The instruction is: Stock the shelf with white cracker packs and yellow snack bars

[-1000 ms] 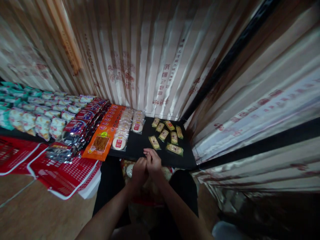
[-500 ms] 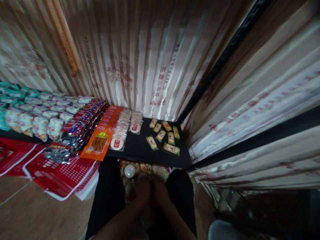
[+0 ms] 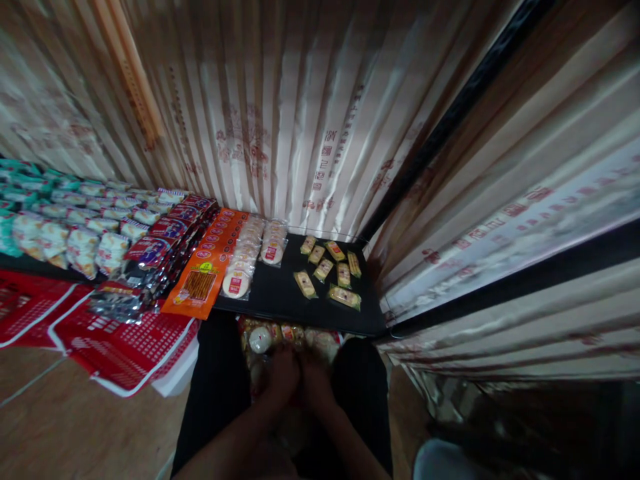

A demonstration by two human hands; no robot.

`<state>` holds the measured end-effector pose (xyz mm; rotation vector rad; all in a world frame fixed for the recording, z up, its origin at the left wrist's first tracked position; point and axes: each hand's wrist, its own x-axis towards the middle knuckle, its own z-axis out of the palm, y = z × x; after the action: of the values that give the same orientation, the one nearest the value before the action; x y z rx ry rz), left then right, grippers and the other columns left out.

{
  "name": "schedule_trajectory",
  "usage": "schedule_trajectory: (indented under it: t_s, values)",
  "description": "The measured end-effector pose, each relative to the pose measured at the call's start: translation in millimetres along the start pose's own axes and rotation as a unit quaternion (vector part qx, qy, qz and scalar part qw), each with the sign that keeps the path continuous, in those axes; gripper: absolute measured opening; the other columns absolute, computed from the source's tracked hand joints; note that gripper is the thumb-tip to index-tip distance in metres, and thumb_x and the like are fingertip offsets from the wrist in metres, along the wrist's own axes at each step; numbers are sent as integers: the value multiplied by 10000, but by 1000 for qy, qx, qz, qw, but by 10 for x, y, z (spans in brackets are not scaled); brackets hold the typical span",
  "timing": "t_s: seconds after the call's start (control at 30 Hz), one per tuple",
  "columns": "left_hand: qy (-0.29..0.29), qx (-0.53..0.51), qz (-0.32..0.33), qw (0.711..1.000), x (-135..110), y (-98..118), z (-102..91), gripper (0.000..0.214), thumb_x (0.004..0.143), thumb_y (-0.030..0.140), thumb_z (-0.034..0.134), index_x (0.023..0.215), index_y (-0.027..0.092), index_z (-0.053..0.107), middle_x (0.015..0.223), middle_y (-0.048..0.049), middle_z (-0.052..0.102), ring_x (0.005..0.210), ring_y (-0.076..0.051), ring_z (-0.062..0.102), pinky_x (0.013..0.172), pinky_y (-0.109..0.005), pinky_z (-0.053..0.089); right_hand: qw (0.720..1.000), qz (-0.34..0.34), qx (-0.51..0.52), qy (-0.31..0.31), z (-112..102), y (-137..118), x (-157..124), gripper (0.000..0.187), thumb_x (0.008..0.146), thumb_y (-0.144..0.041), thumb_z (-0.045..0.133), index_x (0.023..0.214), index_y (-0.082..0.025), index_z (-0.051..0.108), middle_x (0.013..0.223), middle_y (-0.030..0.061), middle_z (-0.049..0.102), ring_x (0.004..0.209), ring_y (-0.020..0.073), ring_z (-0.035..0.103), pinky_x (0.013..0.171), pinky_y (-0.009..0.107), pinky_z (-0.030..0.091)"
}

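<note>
My left hand (image 3: 281, 381) and my right hand (image 3: 315, 381) are close together low in the view, down in a bag of wrapped snacks (image 3: 265, 340) between my knees. Both are dark and blurred, so their fingers cannot be made out. Just beyond them lies a black board (image 3: 280, 300) with several small yellow packets (image 3: 325, 270) laid out on its right part. Rows of round white cakes in clear wrap (image 3: 245, 260) lie on its left part.
An orange snack pack (image 3: 203, 283), red and silver packs (image 3: 160, 250) and green-white packs (image 3: 65, 227) run leftwards. Red printed bags (image 3: 115, 340) lie on the wooden floor. Pale striped packaging sheets (image 3: 280, 120) stand behind and to the right.
Both hands have dropped from the front edge of the black board down into the bag between my knees. The view shifted slightly.
</note>
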<state>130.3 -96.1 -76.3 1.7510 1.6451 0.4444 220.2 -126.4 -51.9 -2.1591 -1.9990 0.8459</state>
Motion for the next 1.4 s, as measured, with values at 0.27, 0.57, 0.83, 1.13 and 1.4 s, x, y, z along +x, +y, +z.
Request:
schedule_trajectory:
  t_s: [0.27,0.57,0.83,1.13,1.4]
  values:
    - [-16,-49,-63,997,60,121,-332,251,799,96,384,893,130,613,973,-96,652,933,-161,589,876,-258,418,999,-23,41,1,-57,-115,62,479,776,-80,368,1220,-147,534,1207,121,599,1126,211,536,984,296,345]
    - [29,-129,-30,991,77,131,-594,310,887,238,270,853,178,572,957,-71,632,953,-154,561,895,-279,408,988,-64,140,32,-445,-256,73,377,858,-198,356,1173,-211,564,1160,76,636,1051,194,588,891,286,411]
    - [48,-123,-52,990,88,157,-783,236,785,127,389,911,189,579,986,-46,602,959,-142,544,903,-268,405,973,-85,203,71,-535,-184,246,349,803,-187,389,1063,-193,622,999,72,699,933,199,632,856,310,451]
    - [77,-239,-132,959,154,238,-893,335,789,189,454,1113,116,497,1034,-97,613,900,-148,587,840,-264,439,917,-100,380,72,-714,-320,398,300,758,-320,483,974,-190,645,912,55,699,849,206,629,812,335,483]
    - [112,-317,-129,933,329,306,-1020,351,786,234,465,1123,139,491,785,-18,612,672,-124,592,619,-221,468,815,-34,577,44,-699,-474,608,498,647,-517,637,994,-163,586,786,55,693,644,190,633,602,303,497]
